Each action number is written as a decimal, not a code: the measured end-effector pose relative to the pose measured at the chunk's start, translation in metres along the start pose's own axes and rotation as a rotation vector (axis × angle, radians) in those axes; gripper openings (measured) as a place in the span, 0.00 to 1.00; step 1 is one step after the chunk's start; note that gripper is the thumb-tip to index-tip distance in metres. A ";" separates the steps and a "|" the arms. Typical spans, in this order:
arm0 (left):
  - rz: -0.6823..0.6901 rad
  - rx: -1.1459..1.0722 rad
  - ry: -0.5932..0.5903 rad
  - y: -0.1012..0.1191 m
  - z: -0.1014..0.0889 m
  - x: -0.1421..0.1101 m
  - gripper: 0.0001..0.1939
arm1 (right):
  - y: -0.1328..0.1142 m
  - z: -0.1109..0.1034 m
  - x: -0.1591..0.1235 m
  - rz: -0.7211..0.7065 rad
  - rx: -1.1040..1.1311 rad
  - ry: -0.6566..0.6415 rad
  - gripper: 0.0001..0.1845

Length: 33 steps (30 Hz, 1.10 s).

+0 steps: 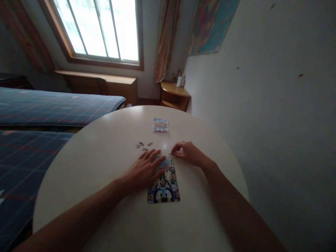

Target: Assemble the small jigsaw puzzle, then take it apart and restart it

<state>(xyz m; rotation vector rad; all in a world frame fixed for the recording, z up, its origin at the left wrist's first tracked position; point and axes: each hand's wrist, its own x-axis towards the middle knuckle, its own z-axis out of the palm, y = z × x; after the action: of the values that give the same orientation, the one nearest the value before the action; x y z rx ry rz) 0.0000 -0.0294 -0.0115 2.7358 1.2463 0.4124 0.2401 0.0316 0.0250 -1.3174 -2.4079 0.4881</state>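
A partly assembled jigsaw puzzle (pixel 164 194) with a blue cartoon dog face lies on the white round table (pixel 105 178). Flat over its upper left part rests my left hand (pixel 147 169), fingers spread. At the puzzle's top right corner my right hand (pixel 187 153) pinches a small puzzle piece (pixel 170 154) between thumb and index finger; the piece is mostly covered by the fingertips. Several loose puzzle pieces (pixel 141 144) are scattered just beyond my left fingertips. Farther back lies a small picture packet (pixel 160 125) showing a similar design.
Two beds with blue plaid covers (pixel 57 106) stand to the left of the table. A white wall (pixel 275 122) runs close along the right. Behind the table are a wooden corner shelf (pixel 175 89), a low wooden desk (pixel 118 78) and a bright window (pixel 99 28).
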 end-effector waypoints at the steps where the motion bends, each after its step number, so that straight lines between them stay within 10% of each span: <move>1: -0.005 -0.003 -0.006 0.000 0.001 0.000 0.26 | -0.001 0.000 -0.001 -0.016 -0.012 0.000 0.02; 33: -0.013 0.015 -0.011 -0.002 -0.001 0.001 0.26 | -0.004 -0.003 -0.003 -0.030 -0.007 -0.056 0.06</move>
<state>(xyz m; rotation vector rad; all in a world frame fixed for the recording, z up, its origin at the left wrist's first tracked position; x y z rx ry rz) -0.0015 -0.0273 -0.0114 2.7376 1.2691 0.3880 0.2399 0.0274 0.0290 -1.2853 -2.4734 0.5156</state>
